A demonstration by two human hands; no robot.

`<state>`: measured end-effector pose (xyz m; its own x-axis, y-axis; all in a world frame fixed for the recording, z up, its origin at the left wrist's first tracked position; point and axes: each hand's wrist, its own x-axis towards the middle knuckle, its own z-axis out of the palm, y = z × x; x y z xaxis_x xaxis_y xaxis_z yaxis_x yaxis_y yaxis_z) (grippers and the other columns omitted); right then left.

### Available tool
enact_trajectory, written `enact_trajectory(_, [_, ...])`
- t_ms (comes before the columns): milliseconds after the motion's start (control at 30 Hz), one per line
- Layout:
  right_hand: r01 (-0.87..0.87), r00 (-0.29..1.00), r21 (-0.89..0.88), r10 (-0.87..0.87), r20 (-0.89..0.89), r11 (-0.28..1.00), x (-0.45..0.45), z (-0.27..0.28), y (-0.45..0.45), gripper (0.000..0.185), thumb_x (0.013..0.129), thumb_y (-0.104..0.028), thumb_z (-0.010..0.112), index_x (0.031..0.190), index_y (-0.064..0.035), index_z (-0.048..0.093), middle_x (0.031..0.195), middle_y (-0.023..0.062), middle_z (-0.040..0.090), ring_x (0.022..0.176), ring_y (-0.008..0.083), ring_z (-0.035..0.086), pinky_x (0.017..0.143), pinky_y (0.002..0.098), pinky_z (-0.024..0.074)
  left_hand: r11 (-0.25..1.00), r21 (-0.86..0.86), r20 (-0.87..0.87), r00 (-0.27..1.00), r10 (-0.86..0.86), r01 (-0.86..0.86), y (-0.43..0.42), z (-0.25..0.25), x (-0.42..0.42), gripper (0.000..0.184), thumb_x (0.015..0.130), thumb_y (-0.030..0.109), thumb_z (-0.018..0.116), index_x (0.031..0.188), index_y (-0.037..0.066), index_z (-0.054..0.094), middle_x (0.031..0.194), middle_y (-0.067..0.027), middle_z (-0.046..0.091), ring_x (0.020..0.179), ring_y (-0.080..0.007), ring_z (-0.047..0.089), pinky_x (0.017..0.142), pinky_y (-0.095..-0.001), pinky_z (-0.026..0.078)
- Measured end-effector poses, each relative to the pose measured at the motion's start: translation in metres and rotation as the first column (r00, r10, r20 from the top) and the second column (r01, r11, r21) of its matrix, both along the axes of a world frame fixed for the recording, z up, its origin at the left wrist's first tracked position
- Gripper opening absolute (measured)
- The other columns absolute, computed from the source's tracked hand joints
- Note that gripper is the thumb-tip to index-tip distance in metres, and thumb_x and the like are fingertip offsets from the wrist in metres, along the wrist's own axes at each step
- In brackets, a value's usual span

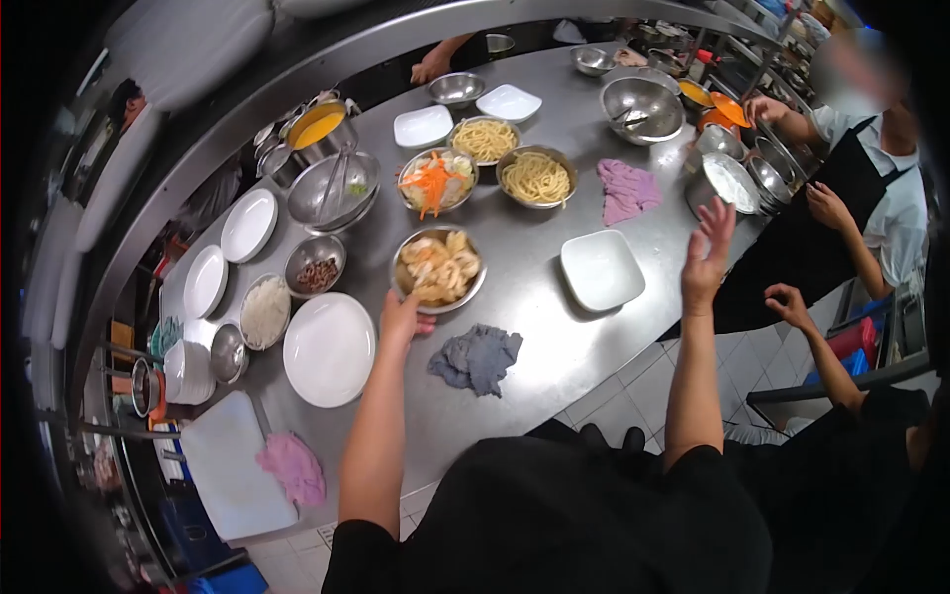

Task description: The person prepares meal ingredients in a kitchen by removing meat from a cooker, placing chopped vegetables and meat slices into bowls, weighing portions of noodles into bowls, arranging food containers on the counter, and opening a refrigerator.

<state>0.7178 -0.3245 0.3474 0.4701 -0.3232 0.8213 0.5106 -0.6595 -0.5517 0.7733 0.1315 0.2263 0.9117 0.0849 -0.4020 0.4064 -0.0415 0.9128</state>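
Observation:
My left hand (pixel 403 319) grips the near rim of a metal bowl (pixel 470 300) on the steel table. Pale, curled pieces of food (pixel 440 265), possibly prawns, fill it. A crumpled grey cloth (pixel 476 359) lies just to the right of this hand, and a large white oval plate (pixel 330 349) is to its left. Raised off to the right, my right hand (pixel 710 252) is open, fingers extended and holding nothing. The nearest dish to it is a square white dish (pixel 602 270) on the table.
Bowls of noodles (pixel 536 178) and shredded vegetables (pixel 432 182) stand behind. Left are a rice bowl (pixel 265 312), a cutting board (pixel 233 465) and a pink cloth (pixel 293 468). A co-worker in a black apron (pixel 792 238) stands right; another person's hand (pixel 787 303) is close by.

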Motion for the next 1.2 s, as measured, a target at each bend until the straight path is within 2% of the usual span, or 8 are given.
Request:
enact_trajectory(133, [-0.188, 0.96, 0.144, 0.212, -0.181, 0.972, 0.004, -0.006, 0.03, 0.051, 0.096, -0.012, 0.055, 0.144, -0.0034, 0.039, 0.124, 0.0152, 0.059, 0.103, 0.0206, 0.061, 0.089, 0.0316, 0.0474, 0.998, 0.022, -0.043, 0.997, -0.061, 0.062, -0.03, -0.01, 0.003, 0.04, 0.094, 0.021, 0.052, 0.125, 0.001, 0.037, 0.1, -0.0196, 0.063, 0.066, -0.0226, 0.068, 0.045, -0.0292, 0.054])
enact_trajectory(267, [-0.331, 0.877, 0.079, 0.337, -0.343, 0.94, 0.001, -0.041, 0.132, 0.022, 0.089, -0.011, 0.063, 0.109, -0.0013, 0.065, 0.094, 0.01, 0.067, 0.078, 0.0183, 0.062, 0.072, 0.0294, 0.0494, 0.976, 0.0, -0.045, 0.975, -0.218, 0.218, -0.027, 0.0, -0.02, 0.043, 0.095, 0.035, 0.056, 0.12, 0.001, 0.049, 0.111, -0.0126, 0.06, 0.069, -0.0189, 0.067, 0.047, -0.0257, 0.051])
enact_trajectory(400, [-0.738, 0.484, 0.019, 0.549, -0.682, 0.674, -0.023, -0.07, 0.217, 0.016, 0.085, -0.017, 0.067, 0.096, -0.0054, 0.066, 0.088, 0.0117, 0.065, 0.077, 0.0285, 0.064, 0.07, 0.0366, 0.0505, 0.991, 0.086, 0.028, 0.994, -0.107, 0.104, 0.025, 0.028, -0.089, 0.047, 0.097, 0.036, 0.054, 0.13, 0.002, 0.051, 0.111, -0.0085, 0.061, 0.078, -0.0149, 0.065, 0.063, -0.0268, 0.051])
enact_trajectory(533, [-0.762, 0.604, -0.385, 0.36, -0.711, 0.521, -0.05, -0.119, 0.272, 0.015, 0.081, -0.019, 0.071, 0.091, -0.0099, 0.066, 0.085, 0.0107, 0.057, 0.077, 0.0332, 0.062, 0.067, 0.0429, 0.05, 0.994, 0.091, 0.052, 0.997, 0.063, -0.068, 0.093, 0.038, -0.204, 0.042, 0.098, 0.031, 0.054, 0.128, 0.002, 0.053, 0.111, -0.0083, 0.062, 0.079, -0.0139, 0.064, 0.066, -0.0269, 0.051])
enact_trajectory(733, [-0.792, 0.48, -0.419, 0.028, -0.877, 0.445, -0.018, -0.129, 0.297, 0.029, 0.09, -0.035, 0.06, 0.088, -0.0078, 0.068, 0.086, 0.0164, 0.065, 0.082, 0.0379, 0.063, 0.072, 0.0489, 0.0494, 0.902, -0.031, -0.026, 0.902, 0.431, -0.431, 0.171, 0.006, -0.409, 0.036, 0.098, 0.029, 0.055, 0.121, 0.001, 0.059, 0.097, -0.0068, 0.067, 0.077, -0.0147, 0.064, 0.066, -0.0276, 0.052])
enact_trajectory(800, [-0.745, 0.557, -0.433, 0.116, -0.822, 0.508, -0.036, -0.092, 0.327, 0.03, 0.093, -0.034, 0.058, 0.093, -0.0059, 0.068, 0.09, 0.0172, 0.067, 0.084, 0.0379, 0.064, 0.073, 0.0468, 0.0499, 0.795, -0.166, -0.164, 0.811, 0.561, -0.584, 0.189, -0.027, -0.48, 0.037, 0.097, 0.03, 0.056, 0.12, 0.001, 0.058, 0.097, -0.0077, 0.067, 0.076, -0.015, 0.064, 0.064, -0.0281, 0.053])
enact_trajectory(1033, [-0.882, 0.256, -0.002, 0.474, -0.843, 0.472, -0.175, -0.063, 0.524, 0.021, 0.094, -0.022, 0.06, 0.101, -0.0035, 0.066, 0.085, 0.0129, 0.068, 0.077, 0.0216, 0.065, 0.072, 0.0338, 0.0503, 0.477, -0.066, -0.433, 0.456, 0.778, -0.876, 0.232, -0.182, -0.701, 0.037, 0.091, 0.036, 0.061, 0.109, 0.004, 0.061, 0.091, -0.01, 0.067, 0.065, -0.0189, 0.065, 0.053, -0.033, 0.054])
enact_trajectory(1200, [-0.976, -0.13, 0.204, 0.54, -0.832, 0.079, -0.314, -0.073, 0.675, 0.019, 0.092, -0.019, 0.062, 0.101, -0.0022, 0.066, 0.083, 0.01, 0.067, 0.074, 0.017, 0.062, 0.071, 0.0305, 0.0497, 0.483, -0.031, -0.366, 0.459, 0.809, -0.875, 0.297, -0.192, -0.771, 0.034, 0.091, 0.034, 0.06, 0.11, 0.006, 0.061, 0.09, -0.007, 0.066, 0.065, -0.0169, 0.065, 0.053, -0.0313, 0.053])
